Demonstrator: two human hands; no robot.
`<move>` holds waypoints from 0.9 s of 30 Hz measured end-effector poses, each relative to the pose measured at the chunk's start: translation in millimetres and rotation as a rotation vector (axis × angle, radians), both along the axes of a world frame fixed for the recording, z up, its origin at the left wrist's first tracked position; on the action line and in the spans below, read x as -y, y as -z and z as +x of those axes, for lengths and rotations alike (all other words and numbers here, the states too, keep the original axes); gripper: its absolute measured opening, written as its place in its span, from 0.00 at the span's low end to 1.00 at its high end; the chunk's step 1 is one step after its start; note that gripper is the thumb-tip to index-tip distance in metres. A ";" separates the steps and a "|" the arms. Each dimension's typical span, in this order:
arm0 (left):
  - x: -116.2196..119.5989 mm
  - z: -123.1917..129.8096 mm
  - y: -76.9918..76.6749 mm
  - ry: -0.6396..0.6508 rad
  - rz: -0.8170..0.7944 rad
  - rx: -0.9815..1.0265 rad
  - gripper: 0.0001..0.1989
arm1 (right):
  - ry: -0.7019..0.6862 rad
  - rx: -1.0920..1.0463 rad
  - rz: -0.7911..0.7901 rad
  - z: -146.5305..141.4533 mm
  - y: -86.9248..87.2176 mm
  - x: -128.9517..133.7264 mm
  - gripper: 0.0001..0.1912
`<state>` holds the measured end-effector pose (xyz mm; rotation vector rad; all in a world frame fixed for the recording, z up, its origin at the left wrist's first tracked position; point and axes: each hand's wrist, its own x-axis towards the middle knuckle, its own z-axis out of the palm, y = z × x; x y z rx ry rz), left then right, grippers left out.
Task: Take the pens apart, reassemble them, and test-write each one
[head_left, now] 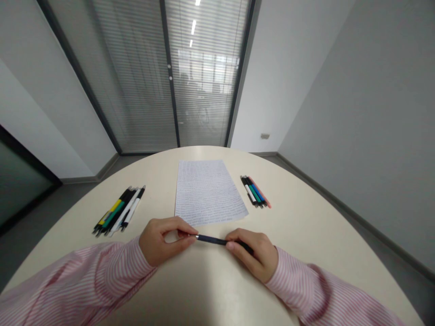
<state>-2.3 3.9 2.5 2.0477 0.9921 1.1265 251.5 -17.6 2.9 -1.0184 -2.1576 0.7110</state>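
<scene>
Black pen (pixel 211 239) in a two-handed hold, its silver end pinched by the left hand (pixel 159 240) and its other end gripped by the right hand (pixel 260 254), lies level by the paper (pixel 209 192); moving it would likely need loosely matched fingers.

Held between left hand (pixel 166 240) and right hand (pixel 254 253), a dark pen (pixel 211 239), lying crosswise, its left end pinched in fingertips. Just beyond the hands, written paper (pixel 209 192). Farther out past the left hand, a larger pen bundle (pixel 118 210); beyond the right, a smaller pen group (pixel 255 192).
</scene>
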 end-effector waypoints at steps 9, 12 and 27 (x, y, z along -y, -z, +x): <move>-3.9 -3.7 2.0 -0.070 0.031 -0.029 0.04 | 0.078 -0.151 -0.081 -0.7 2.7 -1.9 0.13; -4.1 -4.5 1.1 -0.050 0.034 -0.034 0.04 | 0.134 -0.244 -0.164 -0.7 0.1 -0.8 0.09; 0.9 4.8 11.1 0.041 0.226 -0.257 0.09 | 0.010 -1.253 -0.722 -2.3 -51.1 -43.0 0.16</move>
